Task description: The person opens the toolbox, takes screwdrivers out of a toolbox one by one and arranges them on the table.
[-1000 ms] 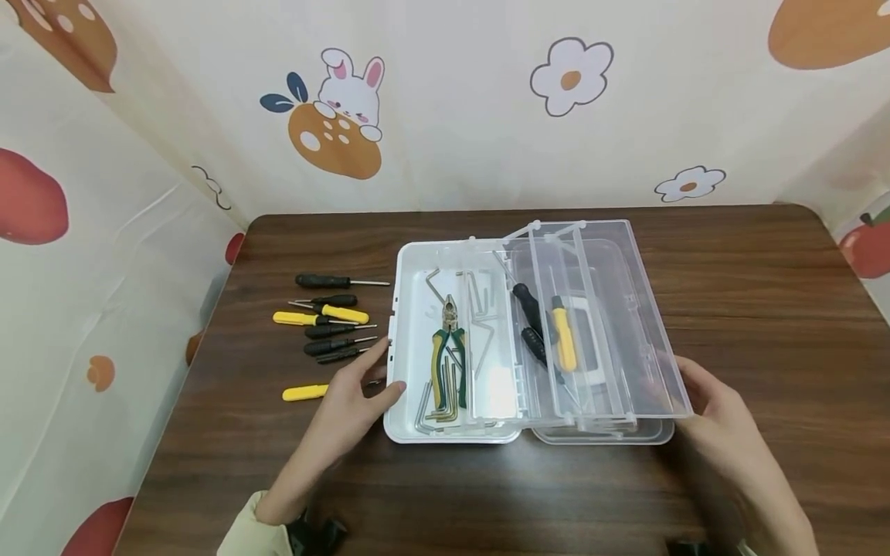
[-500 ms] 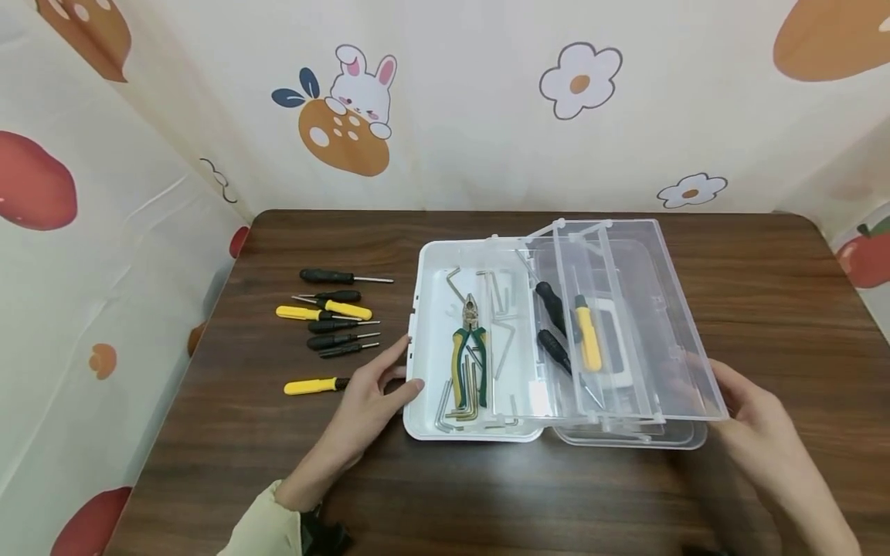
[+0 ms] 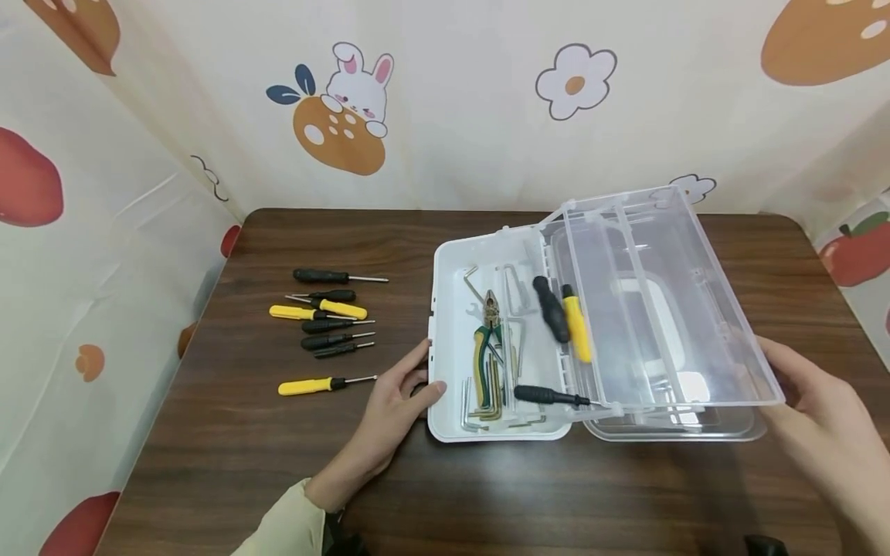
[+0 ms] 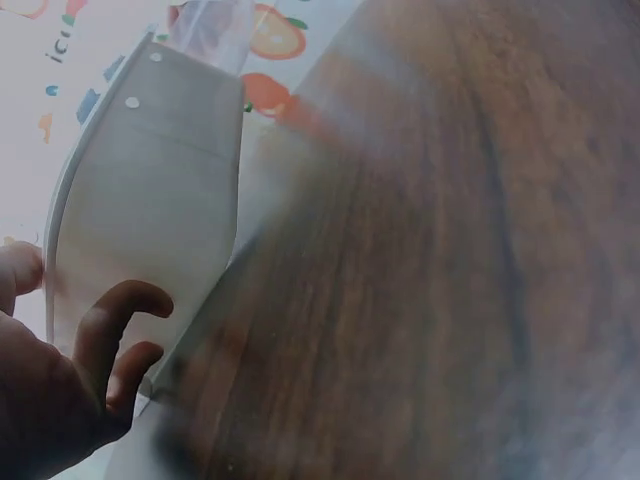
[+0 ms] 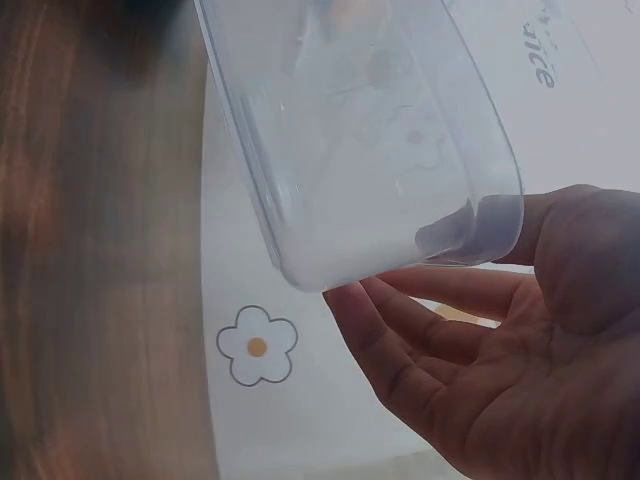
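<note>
Clear divided tray (image 3: 709, 355) hangs tilted above the table, its right end raised in the grasp of the right hand (image 3: 823, 413); in the right wrist view the thumb lies along one side of a clear corner and the fingers reach beneath it. Gathered toward the tray's lower left end are a black-handled screwdriver (image 3: 552, 310), a yellow-handled screwdriver (image 3: 578, 324) close beside it, and, nearer the person, another black screwdriver (image 3: 552, 395). Beneath the tray, a transparent lid (image 3: 737, 428) lies to the right of a white toolbox base (image 3: 450, 347). Pliers (image 3: 480, 351) with green and yellow grips lie in that base, among hex keys (image 3: 495, 386), some seen through the clear plastic. The left hand (image 3: 392, 409) holds the base by its left side, thumb at the rim and fingers bent against the outer wall. Farther left, loose screwdrivers (image 3: 321, 276) with black or yellow handles lie on the dark wood-grain table (image 3: 556, 494). Behind stands a pale backdrop (image 3: 459, 116) printed with flowers and a rabbit (image 3: 358, 89).
</note>
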A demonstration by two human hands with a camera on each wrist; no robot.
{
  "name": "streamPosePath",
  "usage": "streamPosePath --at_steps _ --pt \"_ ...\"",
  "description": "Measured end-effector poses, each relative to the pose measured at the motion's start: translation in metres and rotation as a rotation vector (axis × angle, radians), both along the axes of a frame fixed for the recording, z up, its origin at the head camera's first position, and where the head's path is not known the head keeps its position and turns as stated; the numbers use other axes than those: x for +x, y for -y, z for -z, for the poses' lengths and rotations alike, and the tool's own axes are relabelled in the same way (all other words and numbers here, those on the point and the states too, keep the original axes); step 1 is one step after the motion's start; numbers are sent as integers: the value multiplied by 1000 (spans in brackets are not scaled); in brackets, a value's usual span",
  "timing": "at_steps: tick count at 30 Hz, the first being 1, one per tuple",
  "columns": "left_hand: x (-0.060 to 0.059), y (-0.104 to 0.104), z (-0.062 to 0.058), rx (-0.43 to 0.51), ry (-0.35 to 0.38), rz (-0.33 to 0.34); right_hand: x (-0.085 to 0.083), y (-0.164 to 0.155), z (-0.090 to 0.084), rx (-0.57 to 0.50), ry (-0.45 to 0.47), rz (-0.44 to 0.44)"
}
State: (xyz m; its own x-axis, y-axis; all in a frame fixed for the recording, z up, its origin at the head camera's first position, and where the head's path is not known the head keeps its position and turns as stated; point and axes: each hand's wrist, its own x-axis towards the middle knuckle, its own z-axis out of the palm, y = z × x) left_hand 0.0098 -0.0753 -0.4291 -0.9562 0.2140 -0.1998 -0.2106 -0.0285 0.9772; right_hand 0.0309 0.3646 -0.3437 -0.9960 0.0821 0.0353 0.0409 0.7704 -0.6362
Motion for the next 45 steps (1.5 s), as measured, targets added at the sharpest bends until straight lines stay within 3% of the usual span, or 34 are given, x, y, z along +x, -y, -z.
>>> streamPosePath --at_steps 7,16,26,29,35,38,42,45 --pt "0 -5 -1 9 -8 4 1 -4 3 -5 -13 36" --pt "-2 -15 -5 -15 1 -7 9 -16 28 -105 47 94" --pt "-4 -24 -11 -134 -39 -32 10 -29 66 -189 187 117" --pt "-4 -24 -13 -191 -49 -39 8 -29 70 -266 238 106" --pt "-3 -22 -18 -245 -5 -57 1 -30 71 -339 244 80" --pt "-2 -22 -19 -260 1 -74 -4 -28 71 -620 150 111" --pt "-2 -22 -19 -311 -3 -84 -7 -20 67 -1083 -95 54" --pt "-3 -20 -22 -381 -22 -58 -6 -14 61 -1192 -191 -27"
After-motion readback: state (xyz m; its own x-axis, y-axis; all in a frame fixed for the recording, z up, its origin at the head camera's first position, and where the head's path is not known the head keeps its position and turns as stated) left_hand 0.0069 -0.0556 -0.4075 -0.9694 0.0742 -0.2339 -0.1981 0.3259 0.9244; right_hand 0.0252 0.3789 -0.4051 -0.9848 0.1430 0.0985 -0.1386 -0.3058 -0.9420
